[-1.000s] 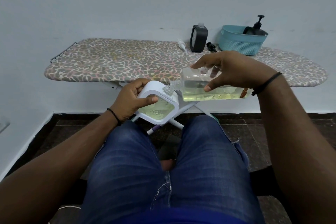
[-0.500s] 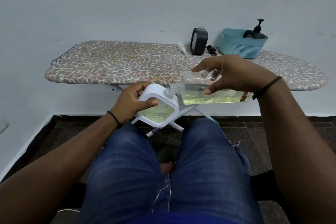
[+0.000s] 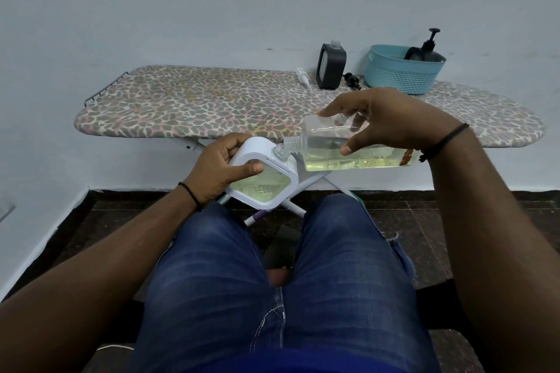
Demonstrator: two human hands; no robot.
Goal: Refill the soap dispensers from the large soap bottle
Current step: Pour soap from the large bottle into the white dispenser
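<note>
White soap dispenser (image 3: 262, 179) clasped in left hand (image 3: 216, 169); right hand (image 3: 385, 121) grasps clear soap bottle (image 3: 348, 150).

The large soap bottle (image 3: 357, 147) is a clear, square-sided container lying almost on its side under the right hand (image 3: 391, 124), whose thumb and fingers clasp its upper faces. Pale yellow liquid pools along its lower side, filling roughly the bottom half. Its threaded, uncapped neck points toward the left hand (image 3: 218, 169) and meets the clear neck of the white soap dispenser (image 3: 263, 179). That dispenser is a rounded white frame around a see-through panel showing yellowish soap; it is tilted, gripped by the left hand with the thumb across its face, above the lap.
</note>
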